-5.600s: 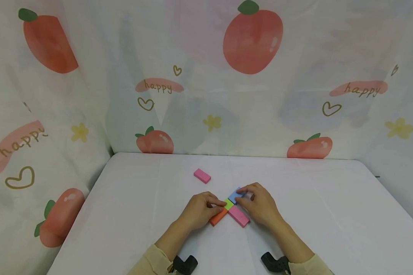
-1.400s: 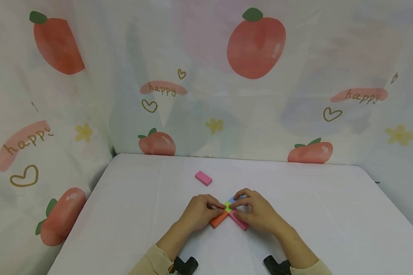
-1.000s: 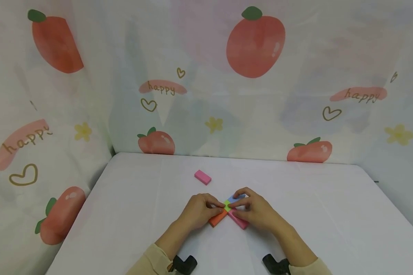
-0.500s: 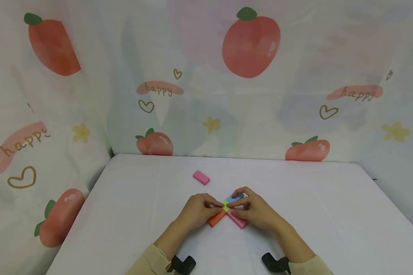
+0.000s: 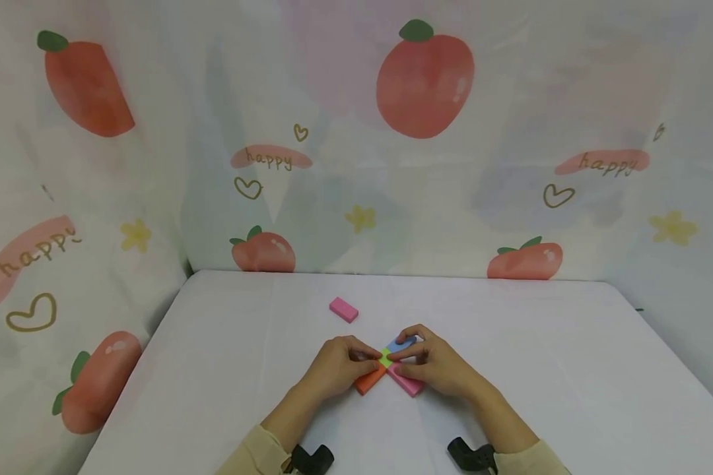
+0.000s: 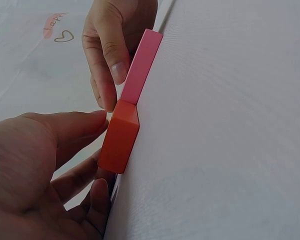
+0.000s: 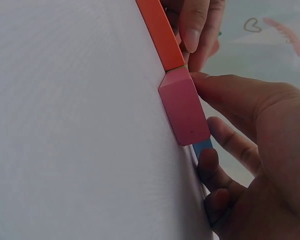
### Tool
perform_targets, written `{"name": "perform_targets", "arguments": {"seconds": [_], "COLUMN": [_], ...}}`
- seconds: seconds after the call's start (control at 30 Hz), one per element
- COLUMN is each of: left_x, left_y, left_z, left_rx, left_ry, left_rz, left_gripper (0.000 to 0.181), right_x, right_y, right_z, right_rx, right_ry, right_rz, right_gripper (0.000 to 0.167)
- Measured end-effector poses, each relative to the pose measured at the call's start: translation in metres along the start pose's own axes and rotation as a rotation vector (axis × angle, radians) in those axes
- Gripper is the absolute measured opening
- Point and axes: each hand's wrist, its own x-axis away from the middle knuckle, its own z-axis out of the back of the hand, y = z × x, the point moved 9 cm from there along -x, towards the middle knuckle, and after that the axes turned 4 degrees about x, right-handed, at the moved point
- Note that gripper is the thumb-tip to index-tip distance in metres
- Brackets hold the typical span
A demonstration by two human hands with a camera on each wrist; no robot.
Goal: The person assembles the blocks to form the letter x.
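Note:
Four coloured blocks meet in a cross-like cluster on the white table: an orange block [image 5: 370,380], a lime green block [image 5: 384,361], a blue block [image 5: 401,344] and a pink block [image 5: 407,381]. My left hand [image 5: 335,366] touches the orange and green blocks with thumb and index fingertips. Opposite it, my right hand [image 5: 436,363] has its index fingertip at the green block, its thumb on the pink one and another finger by the blue one. In the left wrist view, the orange block [image 6: 121,137] abuts the pink block [image 6: 142,67]. Neither hand visibly grips a block.
A second pink block [image 5: 344,309] lies apart, farther back on the table [image 5: 511,343]. Behind the table hangs a patterned cloth [image 5: 333,99] with fruit prints. Black wrist devices [image 5: 312,460] sit at both cuffs.
Since the oldest frame, my right hand has shifted from the blue block toward the green and pink blocks. Lately both hands have stayed nearly still; the view itself drifts slightly.

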Motion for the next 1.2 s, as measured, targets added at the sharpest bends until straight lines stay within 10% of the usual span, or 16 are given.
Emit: {"name": "perform_targets", "arguments": {"seconds": [1.2], "left_x": [-0.001], "left_y": [0.014], "left_z": [0.023], "left_rx": [0.004], "left_ry": [0.089], "left_rz": [0.022], "left_gripper": [0.021], "right_x": [0.002], "right_y": [-0.003], "right_z": [0.002], "right_rx": [-0.006], "right_ry": [0.002], "right_rz": [0.019], "right_gripper": [0.019]}}
